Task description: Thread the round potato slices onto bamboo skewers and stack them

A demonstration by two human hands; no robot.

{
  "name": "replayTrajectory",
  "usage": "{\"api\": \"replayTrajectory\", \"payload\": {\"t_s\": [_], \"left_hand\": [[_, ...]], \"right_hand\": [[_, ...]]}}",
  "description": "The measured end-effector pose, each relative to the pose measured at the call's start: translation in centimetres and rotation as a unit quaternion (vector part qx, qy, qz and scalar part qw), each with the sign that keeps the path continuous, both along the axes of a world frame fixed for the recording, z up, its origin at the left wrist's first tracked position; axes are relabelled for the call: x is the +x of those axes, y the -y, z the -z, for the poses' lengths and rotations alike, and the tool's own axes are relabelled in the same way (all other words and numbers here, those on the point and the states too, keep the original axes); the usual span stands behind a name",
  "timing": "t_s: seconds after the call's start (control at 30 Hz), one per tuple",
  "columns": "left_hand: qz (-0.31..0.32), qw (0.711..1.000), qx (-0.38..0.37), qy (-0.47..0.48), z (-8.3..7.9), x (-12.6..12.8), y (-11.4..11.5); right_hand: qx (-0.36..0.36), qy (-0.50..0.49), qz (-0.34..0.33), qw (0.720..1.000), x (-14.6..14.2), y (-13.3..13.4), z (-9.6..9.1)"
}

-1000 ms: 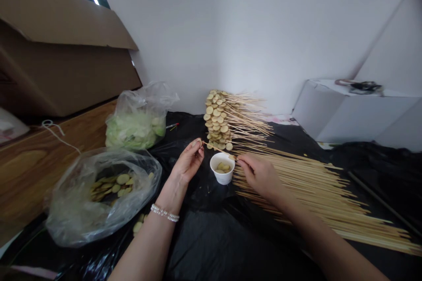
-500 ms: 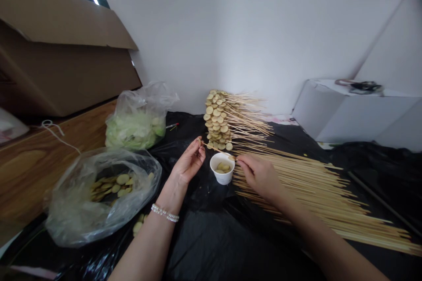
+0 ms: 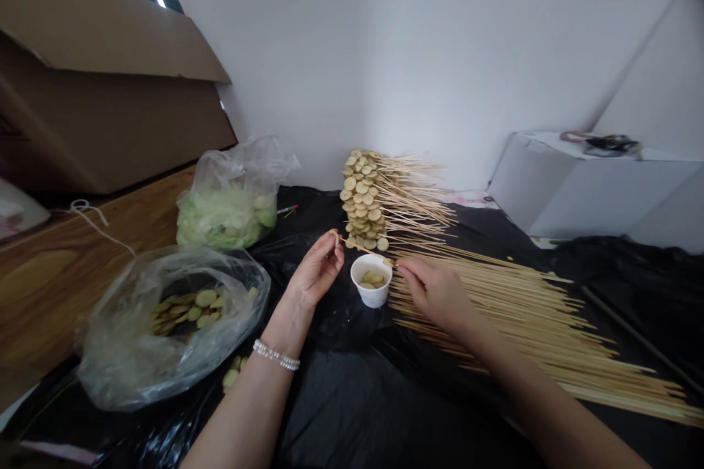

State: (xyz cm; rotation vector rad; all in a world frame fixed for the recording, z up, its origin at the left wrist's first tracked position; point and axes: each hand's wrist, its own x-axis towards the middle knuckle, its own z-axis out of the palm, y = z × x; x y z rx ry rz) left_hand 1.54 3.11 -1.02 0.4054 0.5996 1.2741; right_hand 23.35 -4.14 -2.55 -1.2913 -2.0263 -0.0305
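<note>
A thin wooden skewer (image 3: 364, 248) slants between my two hands above a white paper cup (image 3: 372, 298). My left hand (image 3: 317, 267) is closed in a pinch on a pale potato slice (image 3: 334, 234) at the skewer's left end. At the other end my right hand (image 3: 434, 289) grips the skewer, with a small slice (image 3: 388, 261) close to its fingertips. More potato slices (image 3: 372, 279) lie inside the cup. Just behind stands a pile of skewered potato slices (image 3: 363, 198), their bare sticks pointing right.
Loose skewers (image 3: 528, 322) are spread at right under my forearm. An open plastic bag (image 3: 121, 366) holding slices lies at left, with a bag of pale green vegetable pieces (image 3: 225, 216) behind it. Black plastic sheeting (image 3: 352, 410) covers the surface. A white box (image 3: 583, 190) stands back right.
Hardly anything differs. Both hands keep their hold on the skewer over the cup, with only a very slight shift.
</note>
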Motion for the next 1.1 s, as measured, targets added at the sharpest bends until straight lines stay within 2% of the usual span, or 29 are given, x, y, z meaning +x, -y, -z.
{"api": "replayTrajectory", "payload": {"t_s": [0.2,0.33,0.9,1.1], "left_hand": [[0.004,0.998,0.035,-0.055,0.1,0.3,0.3],[-0.002,0.997,0.041,-0.059,0.1,0.4,0.4],[-0.021,0.997,0.042,-0.061,0.6,0.3,-0.1],[-0.057,0.989,0.081,-0.107,0.7,0.3,0.0]], "right_hand": [[-0.008,0.005,-0.002,1.0,1.3,-0.2,-0.9],[-0.018,0.007,-0.003,1.0,1.8,-0.2,-1.3],[-0.023,0.014,-0.008,1.0,1.4,-0.1,-1.1],[-0.017,0.034,-0.004,0.999,1.3,0.0,-1.1]]}}
